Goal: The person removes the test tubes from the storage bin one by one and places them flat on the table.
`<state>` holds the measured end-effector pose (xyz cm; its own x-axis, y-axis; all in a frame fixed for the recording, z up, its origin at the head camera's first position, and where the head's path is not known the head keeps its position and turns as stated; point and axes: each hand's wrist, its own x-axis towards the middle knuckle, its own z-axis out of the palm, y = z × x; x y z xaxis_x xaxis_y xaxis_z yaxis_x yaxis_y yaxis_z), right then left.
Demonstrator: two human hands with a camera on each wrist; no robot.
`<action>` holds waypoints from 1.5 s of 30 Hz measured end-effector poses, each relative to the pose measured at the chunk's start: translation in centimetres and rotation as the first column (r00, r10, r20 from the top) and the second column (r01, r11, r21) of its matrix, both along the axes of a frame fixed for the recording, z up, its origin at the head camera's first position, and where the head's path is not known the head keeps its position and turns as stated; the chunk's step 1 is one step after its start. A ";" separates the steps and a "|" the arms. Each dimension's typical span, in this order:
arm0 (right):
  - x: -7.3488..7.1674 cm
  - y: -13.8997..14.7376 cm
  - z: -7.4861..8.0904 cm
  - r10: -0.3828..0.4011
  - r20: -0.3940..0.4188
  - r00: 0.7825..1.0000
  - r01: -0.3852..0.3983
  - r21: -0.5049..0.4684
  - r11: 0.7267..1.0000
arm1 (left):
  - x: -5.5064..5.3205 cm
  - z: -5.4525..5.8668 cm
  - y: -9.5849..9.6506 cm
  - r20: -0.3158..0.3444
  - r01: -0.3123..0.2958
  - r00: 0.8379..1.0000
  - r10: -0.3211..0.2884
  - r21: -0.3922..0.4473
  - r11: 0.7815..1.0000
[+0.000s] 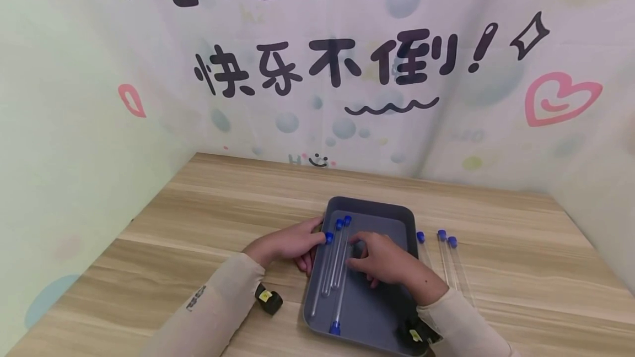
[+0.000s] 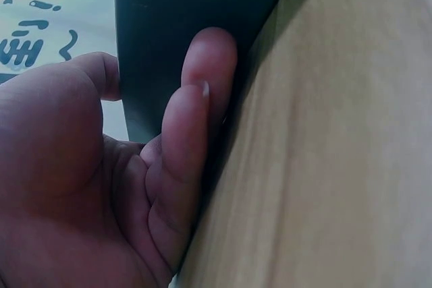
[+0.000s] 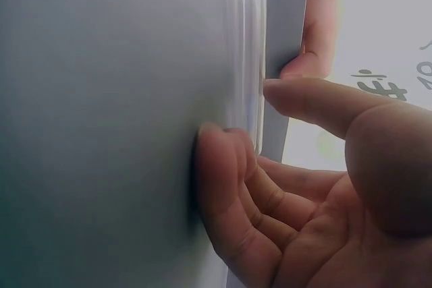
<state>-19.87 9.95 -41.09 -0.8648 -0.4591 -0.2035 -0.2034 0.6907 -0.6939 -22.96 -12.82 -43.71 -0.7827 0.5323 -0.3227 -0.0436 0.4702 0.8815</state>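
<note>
My left hand (image 1: 295, 241) holds the left wall of a dark grey tray (image 1: 392, 208), its thumb over the rim beside a blue cap and its fingers (image 2: 185, 123) against the outer side. Inside the tray, several clear test tubes with blue caps lie lengthwise on the left half. One tube's blue cap (image 1: 335, 328) points toward the near edge; the other caps point away. Over the tray floor, my right hand (image 1: 379, 258) has thumb and forefinger spread apart, tips right at the tubes (image 3: 246, 52). Its other fingers are loosely bent near the tray floor.
To the right of the tray, three more capped test tubes (image 1: 448, 263) lie on the wooden table (image 1: 238, 197), partly hidden by the right arm. Black wrist cameras with yellow labels sit at both sleeves. A printed cloth (image 1: 278, 125) hangs behind the table.
</note>
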 end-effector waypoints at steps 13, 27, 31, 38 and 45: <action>0.1 0.0 0.2 -0.028 0.009 1.000 0.028 -0.012 1.000 | 0.1 -0.1 0.1 0.010 -0.021 1.000 0.021 -0.003 1.000; 0.0 -0.1 0.3 -0.026 0.053 0.998 0.033 -0.153 0.988 | 0.0 -0.1 0.2 0.007 -0.022 1.000 0.022 -0.007 1.000; 0.1 -0.1 0.5 -0.024 0.056 0.998 0.033 -0.172 0.985 | 0.0 -0.1 0.2 0.009 -0.021 1.000 0.021 -0.006 1.000; 0.1 -0.1 0.6 -0.025 0.055 0.998 0.034 -0.172 0.984 | 0.0 0.0 0.1 0.012 -0.025 1.000 0.025 -0.012 1.000; 0.0 0.0 0.7 -0.014 0.043 0.999 0.021 -0.170 0.985 | -0.1 0.0 0.1 0.007 -0.033 0.999 0.033 -0.013 0.999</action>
<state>-19.85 9.92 -40.43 -0.8655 -0.4750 -0.1592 -0.1611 0.5649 -0.8093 -23.03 -12.67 -43.70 -0.7972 0.5023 -0.3349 -0.0653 0.4798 0.8749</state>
